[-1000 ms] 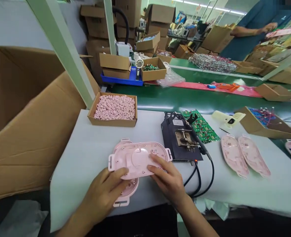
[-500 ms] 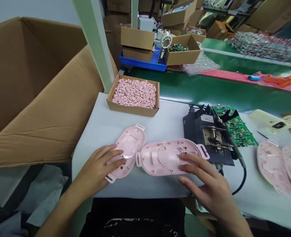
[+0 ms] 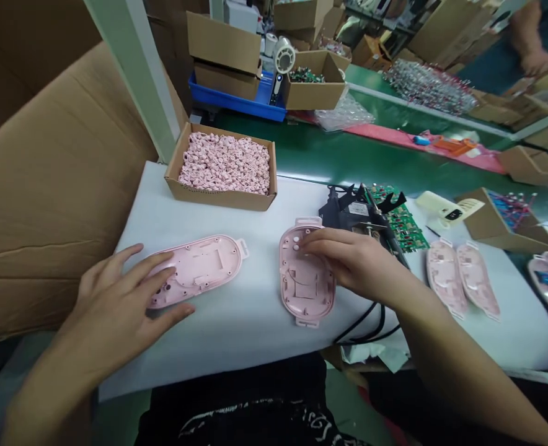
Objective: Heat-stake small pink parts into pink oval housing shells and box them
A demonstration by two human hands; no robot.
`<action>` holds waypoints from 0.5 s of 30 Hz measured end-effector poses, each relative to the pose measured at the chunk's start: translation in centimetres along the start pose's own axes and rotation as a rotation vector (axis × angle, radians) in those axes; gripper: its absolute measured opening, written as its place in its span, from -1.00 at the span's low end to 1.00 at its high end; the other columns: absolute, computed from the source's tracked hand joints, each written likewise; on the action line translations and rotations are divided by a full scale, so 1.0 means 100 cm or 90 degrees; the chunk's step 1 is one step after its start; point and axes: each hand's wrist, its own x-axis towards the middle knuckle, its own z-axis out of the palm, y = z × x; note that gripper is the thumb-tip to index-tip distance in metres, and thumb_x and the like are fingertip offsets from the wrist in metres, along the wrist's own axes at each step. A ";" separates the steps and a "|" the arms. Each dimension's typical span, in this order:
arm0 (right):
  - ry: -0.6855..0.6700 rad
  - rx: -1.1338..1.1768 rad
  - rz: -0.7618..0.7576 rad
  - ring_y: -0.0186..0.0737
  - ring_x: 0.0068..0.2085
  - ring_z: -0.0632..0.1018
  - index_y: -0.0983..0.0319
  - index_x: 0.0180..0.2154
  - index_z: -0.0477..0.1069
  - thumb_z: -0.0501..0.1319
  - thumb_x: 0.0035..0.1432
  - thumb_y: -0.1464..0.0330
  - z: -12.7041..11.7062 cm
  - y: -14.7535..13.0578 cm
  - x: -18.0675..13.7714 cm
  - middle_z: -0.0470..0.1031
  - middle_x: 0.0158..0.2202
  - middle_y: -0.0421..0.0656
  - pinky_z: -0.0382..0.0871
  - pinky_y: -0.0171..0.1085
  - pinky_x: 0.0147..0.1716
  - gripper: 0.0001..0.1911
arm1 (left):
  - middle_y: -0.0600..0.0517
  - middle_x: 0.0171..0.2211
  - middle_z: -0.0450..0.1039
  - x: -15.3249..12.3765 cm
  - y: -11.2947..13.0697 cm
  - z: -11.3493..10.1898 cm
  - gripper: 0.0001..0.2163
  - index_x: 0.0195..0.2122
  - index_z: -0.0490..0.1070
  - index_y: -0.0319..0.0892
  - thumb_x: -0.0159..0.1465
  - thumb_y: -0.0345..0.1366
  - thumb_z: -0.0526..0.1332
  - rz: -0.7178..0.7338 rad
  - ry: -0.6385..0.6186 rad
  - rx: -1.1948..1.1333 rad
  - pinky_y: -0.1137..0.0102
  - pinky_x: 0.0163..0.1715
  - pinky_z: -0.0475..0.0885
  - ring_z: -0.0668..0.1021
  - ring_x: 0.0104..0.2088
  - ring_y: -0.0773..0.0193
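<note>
On the white table lie two pink plastic shell halves, inner sides up, with small posts and a slotted tab at the ends. My left hand (image 3: 113, 303) rests with spread fingers over the near-left end of the left pink plastic shell (image 3: 211, 263). The right pink plastic shell (image 3: 306, 294) lies with its long side pointing away from me. My right hand (image 3: 355, 257) has its fingers bent together over that shell's upper right rim; the thumb is hidden behind them. Two round holes show beside the fingertips.
A carton of small pink parts (image 3: 225, 162) stands behind the shells. To the right are a black soldering device (image 3: 348, 210), green circuit boards (image 3: 397, 217), more pink shells (image 3: 446, 275) and a cream-coloured device (image 3: 446, 207). A large carton (image 3: 60, 186) borders the left. Another person's hand (image 3: 537, 61) shows far right.
The right shell has turned from lying crosswise to pointing away from me, with my right hand on its upper end. The left shell has swung flatter and sits apart from it. The view has shifted right.
</note>
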 end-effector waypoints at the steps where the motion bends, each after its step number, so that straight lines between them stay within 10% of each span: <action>1: -0.032 -0.002 0.010 -0.22 0.10 0.58 0.11 0.00 0.51 0.02 0.23 0.62 0.001 0.004 0.007 0.57 0.07 -0.18 0.54 -0.22 0.11 -0.53 | -0.11 0.16 0.47 0.004 0.005 0.002 -0.54 -0.04 0.50 -0.09 0.30 0.17 0.16 -0.018 0.012 0.015 -0.26 0.20 0.15 0.30 0.28 -0.35; 7: -0.182 -0.097 0.018 -0.12 -0.01 0.62 0.17 0.04 0.49 0.07 0.37 0.43 0.011 0.015 0.023 0.56 0.07 -0.09 0.56 -0.10 0.01 -0.69 | -0.06 0.22 0.42 0.028 0.016 0.000 -0.66 0.01 0.48 -0.11 0.26 -0.17 0.14 0.003 0.005 -0.006 -0.29 0.24 0.06 0.26 0.31 -0.32; 15: -0.121 -0.155 -0.041 0.03 0.09 0.54 0.13 0.05 0.48 0.16 0.35 0.32 0.030 0.010 0.024 0.51 0.14 -0.07 0.38 0.18 0.21 -0.72 | -0.02 0.25 0.39 0.058 0.048 0.013 -0.56 0.05 0.46 -0.18 0.14 -0.47 0.10 0.164 -0.132 -0.191 -0.07 0.39 0.05 0.18 0.40 -0.02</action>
